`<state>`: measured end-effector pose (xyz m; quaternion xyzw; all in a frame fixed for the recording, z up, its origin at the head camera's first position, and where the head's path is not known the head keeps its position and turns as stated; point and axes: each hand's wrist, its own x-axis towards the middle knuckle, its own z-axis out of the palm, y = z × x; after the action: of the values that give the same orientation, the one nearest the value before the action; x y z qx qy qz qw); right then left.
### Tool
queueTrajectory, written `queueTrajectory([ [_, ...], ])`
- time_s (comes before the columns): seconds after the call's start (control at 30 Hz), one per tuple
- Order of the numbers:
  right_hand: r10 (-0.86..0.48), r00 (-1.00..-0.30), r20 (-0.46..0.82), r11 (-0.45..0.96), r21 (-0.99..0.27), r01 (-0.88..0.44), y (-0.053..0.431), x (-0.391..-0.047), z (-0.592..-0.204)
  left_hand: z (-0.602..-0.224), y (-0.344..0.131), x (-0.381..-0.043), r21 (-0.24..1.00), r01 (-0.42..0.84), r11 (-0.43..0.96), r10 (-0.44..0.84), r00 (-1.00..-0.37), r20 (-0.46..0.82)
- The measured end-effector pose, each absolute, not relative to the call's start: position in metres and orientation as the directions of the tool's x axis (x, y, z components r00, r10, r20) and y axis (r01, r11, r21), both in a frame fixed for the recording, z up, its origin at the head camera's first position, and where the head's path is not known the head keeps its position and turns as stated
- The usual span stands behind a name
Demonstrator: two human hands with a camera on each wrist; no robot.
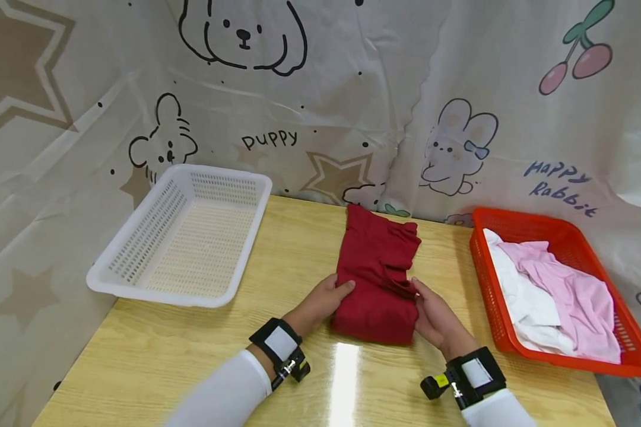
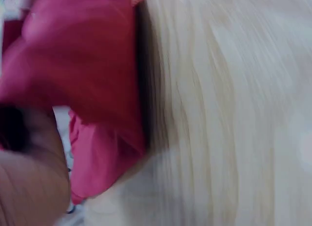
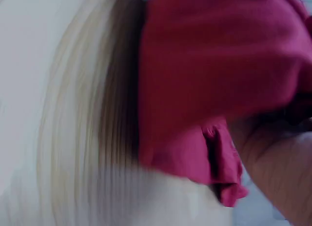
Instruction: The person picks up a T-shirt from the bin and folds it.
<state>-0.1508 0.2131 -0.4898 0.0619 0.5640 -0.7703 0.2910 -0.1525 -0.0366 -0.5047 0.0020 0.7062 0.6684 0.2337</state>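
A dark red garment [image 1: 374, 255], folded into a long strip, lies on the wooden table with its near end doubled over into a thick rounded fold. My left hand [image 1: 320, 303] grips the left edge of that fold, thumb on top of the cloth. At the opposite edge my right hand [image 1: 438, 317] holds the fold, its fingertips partly hidden by fabric. In the left wrist view the red cloth [image 2: 87, 55] bulges over the left hand [image 2: 36, 177]. The right wrist view shows the cloth draped over the right hand [image 3: 275, 160] in the same way.
A white perforated plastic basket [image 1: 240, 261] stands at the left of the table [image 1: 299, 379]. On the right, a red basket [image 1: 488, 284] contains a white cloth [image 1: 534, 302] and a pink cloth [image 1: 582, 290]. A printed curtain [image 1: 331, 101] hangs behind the table.
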Motion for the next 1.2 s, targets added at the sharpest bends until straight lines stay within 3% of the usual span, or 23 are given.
queueTrajectory([
  [0.17,-0.27,-0.821,-0.502,-0.264,-0.782,0.565,0.218,-0.148,-0.508,-0.516,-0.034,-0.15,0.941,-0.282,0.188,0.269,-0.906,-0.326],
  [0.33,-0.224,-0.847,-0.482,-0.169,-0.836,0.521,0.216,-0.143,-0.51,-0.517,-0.04,-0.141,0.933,-0.192,0.305,0.308,-0.907,-0.288],
  [0.47,-0.185,-0.881,-0.435,0.076,-0.9,0.428,0.212,-0.132,-0.504,-0.512,-0.044,-0.124,0.877,-0.039,0.479,0.354,-0.906,-0.233],
  [0.57,-0.198,-0.929,-0.312,0.343,-0.91,0.233,0.209,-0.117,-0.5,-0.51,-0.044,-0.106,0.796,0.117,0.594,0.399,-0.902,-0.165],
  [0.63,-0.257,-0.946,-0.196,0.529,-0.848,0.032,0.206,-0.106,-0.5,-0.51,-0.043,-0.094,0.742,0.218,0.634,0.436,-0.893,-0.11],
  [0.7,-0.346,-0.934,-0.091,0.68,-0.71,-0.183,0.202,-0.095,-0.501,-0.512,-0.041,-0.084,0.672,0.316,0.67,0.469,-0.882,-0.053],
  [0.83,-0.498,-0.867,0.017,0.793,-0.394,-0.464,0.196,-0.081,-0.51,-0.516,-0.038,-0.072,0.441,0.489,0.752,0.518,-0.853,0.064],
  [0.97,-0.552,-0.832,0.05,0.797,-0.262,-0.544,0.193,-0.077,-0.517,-0.517,-0.036,-0.068,0.145,0.559,0.817,0.544,-0.829,0.132],
  [1.07,-0.547,-0.829,0.119,0.798,-0.226,-0.559,0.193,-0.075,-0.517,-0.512,-0.037,-0.067,0.009,0.56,0.828,0.553,-0.819,0.154],
  [1.13,-0.521,-0.832,0.189,0.8,-0.23,-0.554,0.194,-0.073,-0.513,-0.507,-0.041,-0.068,0.014,0.561,0.828,0.55,-0.816,0.177],
  [1.2,-0.484,-0.832,0.272,0.785,-0.285,-0.55,0.196,-0.072,-0.506,-0.5,-0.046,-0.069,0.108,0.572,0.813,0.544,-0.813,0.206],
])
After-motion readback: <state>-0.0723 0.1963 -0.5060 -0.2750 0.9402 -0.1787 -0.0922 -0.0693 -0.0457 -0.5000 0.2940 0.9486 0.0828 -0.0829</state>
